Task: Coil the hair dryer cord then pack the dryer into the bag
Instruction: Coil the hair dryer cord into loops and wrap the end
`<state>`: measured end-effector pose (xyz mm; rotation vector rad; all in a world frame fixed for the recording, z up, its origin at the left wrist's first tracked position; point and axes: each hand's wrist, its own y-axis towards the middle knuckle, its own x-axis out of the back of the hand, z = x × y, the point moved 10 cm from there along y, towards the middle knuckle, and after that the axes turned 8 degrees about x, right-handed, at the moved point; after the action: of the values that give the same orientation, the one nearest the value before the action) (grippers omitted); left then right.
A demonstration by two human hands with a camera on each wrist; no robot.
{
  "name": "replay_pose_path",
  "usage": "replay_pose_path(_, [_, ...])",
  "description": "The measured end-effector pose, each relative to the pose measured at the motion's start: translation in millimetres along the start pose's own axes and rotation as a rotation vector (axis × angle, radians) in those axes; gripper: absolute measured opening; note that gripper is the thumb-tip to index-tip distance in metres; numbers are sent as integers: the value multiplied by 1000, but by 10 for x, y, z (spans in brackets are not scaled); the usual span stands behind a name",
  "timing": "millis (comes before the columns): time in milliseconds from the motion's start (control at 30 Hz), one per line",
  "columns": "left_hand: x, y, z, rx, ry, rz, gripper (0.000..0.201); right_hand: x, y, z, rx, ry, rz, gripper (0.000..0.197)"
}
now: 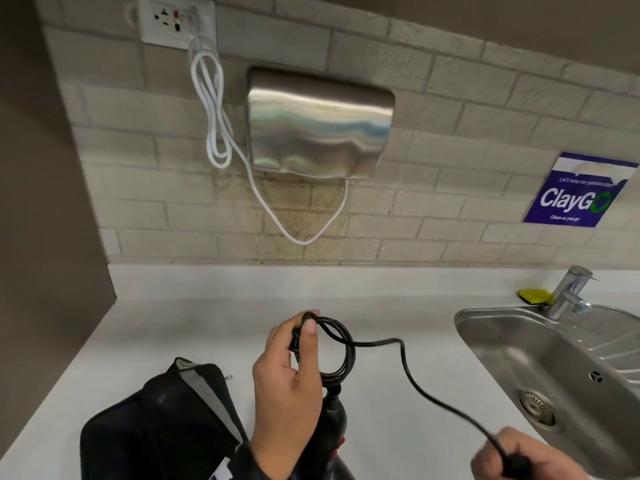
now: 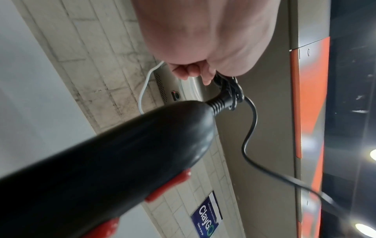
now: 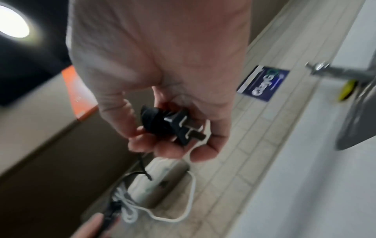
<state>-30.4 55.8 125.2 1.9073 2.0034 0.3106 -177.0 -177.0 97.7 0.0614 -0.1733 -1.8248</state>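
My left hand (image 1: 294, 368) holds up a few loops of the black cord (image 1: 341, 348), pinched between thumb and fingers above the white counter. The black hair dryer (image 2: 114, 169) with red switches hangs below those loops, handle end up. From the coil the cord (image 1: 408, 372) runs right and down to my right hand (image 1: 519, 459), which grips the black plug (image 3: 171, 125) at the cord's end. A black bag (image 1: 156, 427) with a grey lining lies open on the counter just left of my left wrist.
A steel sink (image 1: 554, 368) with a tap (image 1: 568, 292) and a yellow sponge (image 1: 639, 296) is at the right. On the tiled wall hang a steel hand dryer (image 1: 318, 123) with a white cable (image 1: 214, 109), a socket (image 1: 176, 19) and a blue sign (image 1: 581, 192).
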Motion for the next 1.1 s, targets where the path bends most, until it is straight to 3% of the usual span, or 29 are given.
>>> replay_pose_path(67, [-18,-3,5,-3,-11,14,43,91,9,-439,-167,-30,42,64])
replay_pose_path(133, [-93,-38,-29,-16,8,53,32,52,-32,-728,-313,24,88,80])
replay_pose_path(200, [-180,-96,-79,-42,37,96,23,-101,-21,-744,-334,42,165,94])
replay_pose_path(300, [-302,-188,-143,-79,67,157,18,-226,160,-548,-86,-22,-13,105])
replay_pose_path(467, [-357,-256,-169,-128,125,169,24,-449,235,180,330,-287,-219,47])
replay_pose_path(633, [-206,-175,-180,-143,164,86,24,-759,289,427,320,-431,-60,38])
replay_pose_path(767, [-248,-172,-188,-144,177,126,21,-797,252,701,408,-614,-33,24])
replay_pose_path(967, [-314,-249,-265,-159,131,239,49,-765,272,1270,572,-713,55,13])
replay_pose_path(1100, [-336,-294,-499,-325,142,294,27,-726,359,1346,539,-672,120,21])
